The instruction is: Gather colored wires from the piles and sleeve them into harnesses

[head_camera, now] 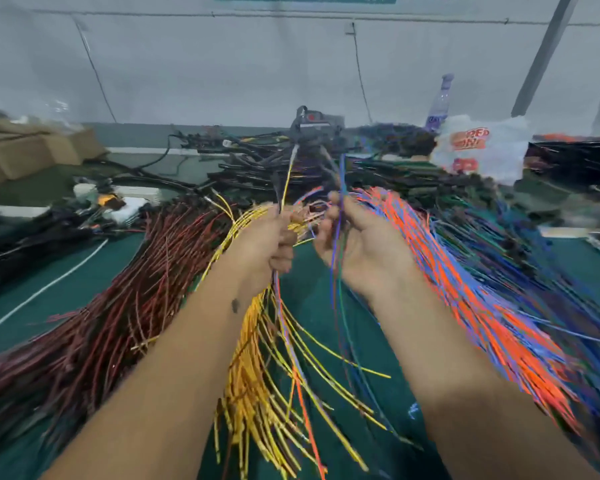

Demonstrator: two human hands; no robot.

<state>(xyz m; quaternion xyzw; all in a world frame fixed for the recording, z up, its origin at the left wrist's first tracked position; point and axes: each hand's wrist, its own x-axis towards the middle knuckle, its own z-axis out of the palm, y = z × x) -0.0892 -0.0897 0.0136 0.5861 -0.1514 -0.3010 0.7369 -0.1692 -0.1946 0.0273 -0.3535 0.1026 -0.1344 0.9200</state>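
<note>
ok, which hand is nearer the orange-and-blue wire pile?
Right. The right hand sits at the left edge of the orange-and-blue wire pile; the left hand is further left, over the yellow wires.

Saw left hand (264, 244) at centre gripping a few wires, one yellow wire (287, 178) rising toward 12 o'clock, and right hand (357, 244) just beside it, palm up, pinching blue and green wires (336, 271). Noted dark red pile (118, 306) at 8 o'clock, yellow pile (257, 393) at 6, orange-and-blue pile (482, 306) at 4, all on green table (326, 306). Made out black sleeved harnesses (274, 168) heaped at 12, blurred.
</note>
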